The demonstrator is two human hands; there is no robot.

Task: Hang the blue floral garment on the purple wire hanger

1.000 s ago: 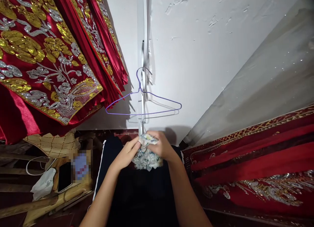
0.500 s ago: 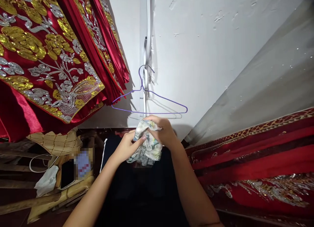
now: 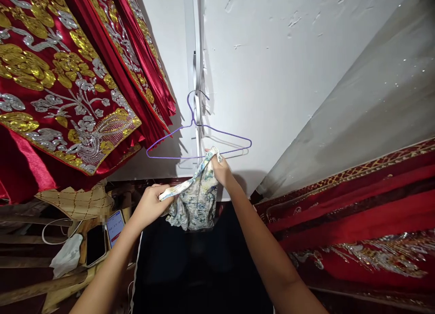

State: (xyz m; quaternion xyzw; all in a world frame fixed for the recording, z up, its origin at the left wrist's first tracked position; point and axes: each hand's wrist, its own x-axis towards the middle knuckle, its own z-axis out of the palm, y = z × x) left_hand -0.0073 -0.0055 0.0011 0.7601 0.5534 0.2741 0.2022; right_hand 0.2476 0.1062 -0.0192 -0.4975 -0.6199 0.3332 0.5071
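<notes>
White cloth [image 3: 198, 200] spans both hands [image 3: 152, 205] [image 3: 221, 170]; phone [image 3: 116, 230] shows digits [image 3: 114, 228].

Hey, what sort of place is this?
Probably a garment shop or dressing room, though I can't tell which: red embroidered garments hang on the left, a purple hanger hangs before a white wall, and more red fabric shows on the right.
</notes>
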